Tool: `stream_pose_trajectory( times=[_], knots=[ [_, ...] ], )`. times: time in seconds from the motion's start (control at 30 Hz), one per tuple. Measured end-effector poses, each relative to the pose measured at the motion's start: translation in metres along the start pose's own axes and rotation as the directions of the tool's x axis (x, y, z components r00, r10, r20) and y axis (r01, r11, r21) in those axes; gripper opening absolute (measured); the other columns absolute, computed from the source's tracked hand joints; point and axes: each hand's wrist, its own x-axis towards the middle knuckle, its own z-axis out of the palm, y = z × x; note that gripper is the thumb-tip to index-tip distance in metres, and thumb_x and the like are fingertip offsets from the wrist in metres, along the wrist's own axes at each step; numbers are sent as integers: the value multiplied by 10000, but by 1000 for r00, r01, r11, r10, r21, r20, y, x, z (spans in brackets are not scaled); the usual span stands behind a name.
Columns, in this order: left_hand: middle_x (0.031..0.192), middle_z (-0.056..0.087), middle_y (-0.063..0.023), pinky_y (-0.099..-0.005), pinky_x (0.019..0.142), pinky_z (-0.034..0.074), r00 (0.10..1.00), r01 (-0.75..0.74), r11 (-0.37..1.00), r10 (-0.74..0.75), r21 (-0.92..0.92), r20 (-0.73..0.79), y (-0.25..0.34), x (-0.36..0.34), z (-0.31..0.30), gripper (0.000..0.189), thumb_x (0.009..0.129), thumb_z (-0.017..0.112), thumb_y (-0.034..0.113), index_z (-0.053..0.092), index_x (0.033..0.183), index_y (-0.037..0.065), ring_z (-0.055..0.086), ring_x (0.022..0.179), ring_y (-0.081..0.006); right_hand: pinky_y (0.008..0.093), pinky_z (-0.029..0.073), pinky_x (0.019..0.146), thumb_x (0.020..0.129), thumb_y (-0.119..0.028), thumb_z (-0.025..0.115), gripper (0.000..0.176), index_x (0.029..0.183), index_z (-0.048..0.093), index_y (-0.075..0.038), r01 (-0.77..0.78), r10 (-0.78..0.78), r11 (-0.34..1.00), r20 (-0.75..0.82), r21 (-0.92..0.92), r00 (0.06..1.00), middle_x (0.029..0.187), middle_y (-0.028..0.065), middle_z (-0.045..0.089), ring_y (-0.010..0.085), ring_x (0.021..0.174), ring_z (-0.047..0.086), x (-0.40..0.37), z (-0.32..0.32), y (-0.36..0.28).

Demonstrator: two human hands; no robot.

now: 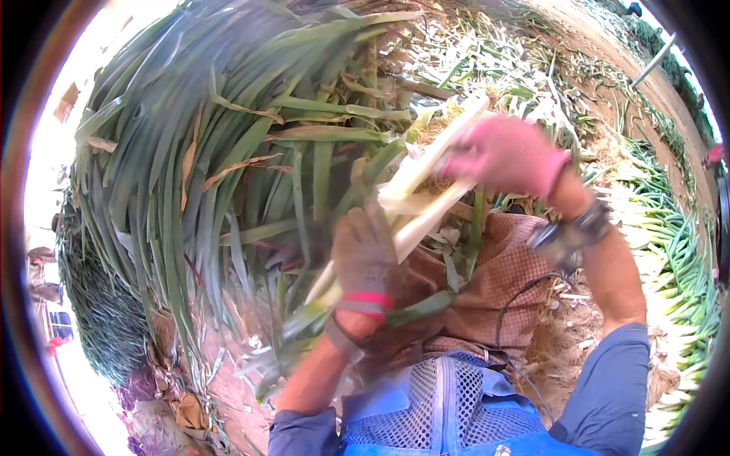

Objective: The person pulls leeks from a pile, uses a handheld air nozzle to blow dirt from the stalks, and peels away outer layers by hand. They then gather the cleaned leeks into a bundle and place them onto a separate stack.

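Two or more long green onions [427,156] slant across my lap, white root ends up and to the right, green leaves down and to the left. My left hand [365,247], in a grey glove with a pink cuff, is closed around their lower stalks. Near the root ends is my right hand [509,156], in a pink glove and smeared by motion. Its fingers are curled at a pale stalk or peeled layer, partly hidden by the glove.
A big heap of green onion leaves [182,144] rises at the left and in front. Peeled scraps [525,76] litter the ground ahead. A long row of green onions [677,251] lies along the right. A dark cable [506,304] runs beside my knee.
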Motion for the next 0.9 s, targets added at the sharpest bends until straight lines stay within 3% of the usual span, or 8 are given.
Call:
stream_pose_trajectory(
  times=[0.13, 0.23, 0.47, 0.6, 0.63, 0.67, 0.73, 0.9],
  knots=[
    [1398, 541, -257, -494, 889, 554, 999, -7, 999, 6, 31, 31, 0, -3, 4, 1169, 670, 872, 472, 372, 1571, -80, 603, 1234, -390, 468, 610, 872, 1022, -389, 646, 364, 995, 793, -57, 129, -114, 959, 72, -251, 991, 914, 166, 757, 307, 897, 771, 22, 84, -32],
    [1412, 537, -267, -503, 893, 551, 1000, -10, 1000, 10, 18, -2, -4, -7, 0, 1175, 673, 868, 484, 367, 1576, -78, 602, 1244, -396, 408, 603, 623, 1012, -319, 593, 256, 904, 729, -131, 7, -228, 848, -353, -530, 907, 809, 81, 696, 228, 716, 720, 50, 90, 31],
    [1379, 559, -279, -516, 896, 500, 996, -3, 998, 9, 69, -85, -6, -11, 4, 983, 777, 798, 421, 438, 1543, -78, 609, 1220, -404, 422, 576, 730, 1102, -454, 510, 469, 1272, 716, -67, -552, 334, 833, -833, 41, 442, 876, 109, 761, 258, 734, 731, 16, -78, 219],
    [1358, 570, -289, -525, 913, 472, 986, -66, 991, 82, 112, -143, 0, -8, 7, 840, 834, 741, 355, 490, 1506, -81, 607, 1206, -414, 409, 607, 861, 1020, -464, 688, 500, 1311, 718, -59, 13, -100, 988, -577, -154, 810, 992, 121, 800, 236, 913, 784, 18, -26, 100],
    [1360, 569, -293, -545, 951, 471, 991, -75, 994, 83, 76, -103, 4, -9, 6, 782, 858, 710, 321, 501, 1497, -78, 603, 1210, -423, 405, 593, 936, 1006, -468, 713, 511, 1308, 729, -56, 97, -65, 990, -287, 100, 956, 1049, 122, 794, 237, 1012, 769, 20, -16, 57],
    [1362, 567, -297, -565, 990, 469, 995, -79, 996, 82, 42, -64, 6, -9, 6, 725, 882, 678, 287, 512, 1487, -75, 599, 1215, -432, 412, 573, 968, 998, -503, 712, 539, 1294, 738, -54, 316, -328, 944, -397, -98, 857, 1115, 152, 772, 250, 1062, 739, 32, 20, 53],
    [1366, 567, -296, -584, 1031, 464, 984, -130, 991, 133, 30, -118, 7, -10, 5, 688, 898, 655, 253, 510, 1489, -70, 598, 1220, -433, 451, 559, 963, 942, -607, 732, 628, 1246, 741, -58, 160, -171, 974, -60, -160, 983, 1131, 183, 735, 309, 1119, 708, 24, 21, -5],
    [1389, 562, -296, -621, 1121, 450, 972, -168, 985, 157, -46, -174, 14, -16, 4, 600, 925, 608, 171, 521, 1473, -57, 604, 1219, -434, 477, 565, 884, 953, -369, 719, 320, 1036, 786, -67, 353, -419, 893, -228, -280, 879, 967, 173, 718, 346, 1005, 730, 30, 66, -4]
  ],
)
